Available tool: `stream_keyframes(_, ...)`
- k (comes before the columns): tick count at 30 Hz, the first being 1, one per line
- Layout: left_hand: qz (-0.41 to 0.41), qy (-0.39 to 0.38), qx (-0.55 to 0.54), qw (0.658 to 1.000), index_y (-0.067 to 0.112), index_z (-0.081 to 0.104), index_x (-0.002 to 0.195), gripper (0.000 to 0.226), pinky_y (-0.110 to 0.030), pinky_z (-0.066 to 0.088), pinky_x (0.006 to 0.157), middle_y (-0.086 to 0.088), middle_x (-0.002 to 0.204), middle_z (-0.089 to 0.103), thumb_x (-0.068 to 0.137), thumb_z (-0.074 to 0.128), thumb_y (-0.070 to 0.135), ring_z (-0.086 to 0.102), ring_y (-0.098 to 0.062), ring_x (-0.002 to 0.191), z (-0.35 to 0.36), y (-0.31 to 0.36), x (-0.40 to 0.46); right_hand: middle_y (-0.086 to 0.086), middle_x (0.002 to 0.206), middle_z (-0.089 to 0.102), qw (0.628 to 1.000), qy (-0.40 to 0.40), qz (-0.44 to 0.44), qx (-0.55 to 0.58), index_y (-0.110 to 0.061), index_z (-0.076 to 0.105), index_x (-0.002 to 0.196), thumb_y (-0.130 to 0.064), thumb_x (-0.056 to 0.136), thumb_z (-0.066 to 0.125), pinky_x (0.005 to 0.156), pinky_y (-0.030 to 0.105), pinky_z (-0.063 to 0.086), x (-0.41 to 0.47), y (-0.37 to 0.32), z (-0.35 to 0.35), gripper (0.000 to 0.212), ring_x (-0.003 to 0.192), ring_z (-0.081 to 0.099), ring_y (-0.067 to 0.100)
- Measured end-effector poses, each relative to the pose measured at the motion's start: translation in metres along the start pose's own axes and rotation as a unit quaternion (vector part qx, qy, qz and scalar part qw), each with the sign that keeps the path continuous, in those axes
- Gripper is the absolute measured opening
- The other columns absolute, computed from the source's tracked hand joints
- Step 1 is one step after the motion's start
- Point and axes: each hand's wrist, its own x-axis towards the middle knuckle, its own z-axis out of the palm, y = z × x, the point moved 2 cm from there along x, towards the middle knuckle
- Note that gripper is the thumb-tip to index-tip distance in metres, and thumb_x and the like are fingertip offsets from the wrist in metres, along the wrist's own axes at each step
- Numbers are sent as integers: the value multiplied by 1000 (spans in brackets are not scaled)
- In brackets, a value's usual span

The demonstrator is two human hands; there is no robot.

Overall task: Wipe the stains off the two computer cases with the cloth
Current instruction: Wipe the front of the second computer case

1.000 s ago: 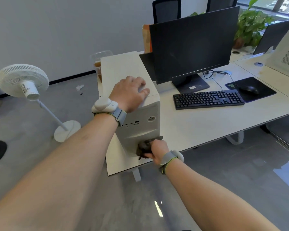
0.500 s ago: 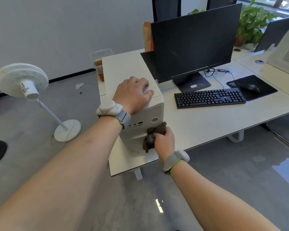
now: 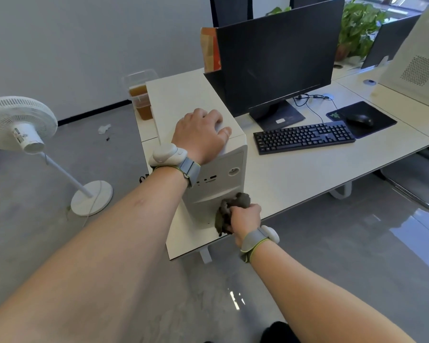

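Two hands work on one white computer case (image 3: 216,169) standing at the near corner of the surface (image 3: 295,174). My left hand (image 3: 200,133) lies flat, fingers relaxed, on the case's top to steady it. My right hand (image 3: 244,219) grips the bunched dark cloth (image 3: 229,211), pressing it against the lower front panel at about 5 o'clock. To wipe well, I should keep firm pressure and overlap my strokes. The second case (image 3: 416,55) stands well apart at 2 o'clock.
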Motion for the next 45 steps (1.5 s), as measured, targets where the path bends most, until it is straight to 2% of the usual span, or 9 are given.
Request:
stream_keyframes(5, -11, 8, -4, 1000, 31, 59, 130, 42, -40, 36, 106, -4, 135, 54, 98, 46, 56, 49, -28, 124, -2, -1, -1, -11, 94, 62, 980, 26, -196, -34, -21, 57, 119, -20, 99, 56, 67, 25, 41, -20, -36, 0, 20, 83, 59, 14)
stream_keyframes(11, -13, 9, -10, 1000, 30, 60, 129, 41, -39, 37, 105, -3, 136, 55, 98, 48, 55, 50, -27, 123, -2, 2, -3, -9, 94, 74, 969, -77, -211, -98, -28, 76, 111, -23, 96, 64, 79, 28, 51, -26, -20, 10, 20, 90, 66, 16)
stream_keyframes(18, -14, 10, 7, 1000, 30, 61, 125, 41, -41, 38, 98, -6, 129, 56, 97, 48, 56, 52, -30, 118, -7, 7, -5, -10, 75, 72, 983, 18, -175, 51, -38, 73, 74, -23, 93, 61, 80, 37, 59, -18, -21, 0, 27, 83, 68, 20)
stream_keyframes(23, -13, 15, 4, 1000, 31, 61, 124, 41, -40, 39, 97, -5, 128, 56, 97, 47, 57, 52, -29, 118, -5, 2, -4, -12, 91, 74, 968, -144, -203, -20, -24, 79, 112, -15, 92, 69, 82, 22, 52, -36, 6, 38, 24, 90, 68, 9)
stream_keyframes(26, -3, 19, 7, 1000, 30, 61, 125, 41, -41, 40, 95, -6, 127, 56, 98, 46, 57, 52, -30, 116, -2, 3, -4, -9, 86, 75, 976, -31, -203, 78, -33, 76, 94, -16, 92, 64, 81, 35, 59, -25, 18, 21, 20, 89, 71, 17)
stream_keyframes(31, 8, 10, 40, 999, 26, 53, 127, 40, -41, 33, 90, -9, 128, 52, 101, 37, 52, 48, -32, 117, 4, 4, 1, -9, 135, 61, 971, 40, -218, 91, -31, 53, 140, -24, 98, 59, 106, 32, 47, 5, 36, 16, 43, 124, 58, 11)
stream_keyframes(36, 5, -7, 40, 999, 26, 48, 131, 41, -45, 33, 101, -10, 136, 47, 103, 35, 52, 43, -33, 125, 6, 2, 4, -3, 106, 68, 988, 22, -151, -5, -24, 59, 122, -8, 93, 60, 86, 35, 53, 29, 64, 21, 33, 103, 66, 24)
stream_keyframes(41, 1, -10, 32, 999, 27, 48, 131, 41, -45, 33, 102, -9, 137, 46, 103, 35, 53, 43, -32, 126, 4, 2, 1, -3, 105, 65, 960, 60, -268, 56, -19, 60, 113, -8, 93, 64, 81, 18, 50, 22, 46, 26, 23, 96, 62, 10)
stream_keyframes(45, -4, -7, 30, 1000, 27, 49, 129, 39, -44, 33, 101, -9, 136, 48, 102, 36, 53, 44, -32, 125, 2, 4, -2, -3, 94, 66, 988, 36, -152, 7, -20, 65, 102, 1, 89, 54, 65, 24, 45, 34, 56, 27, 26, 90, 63, 22)
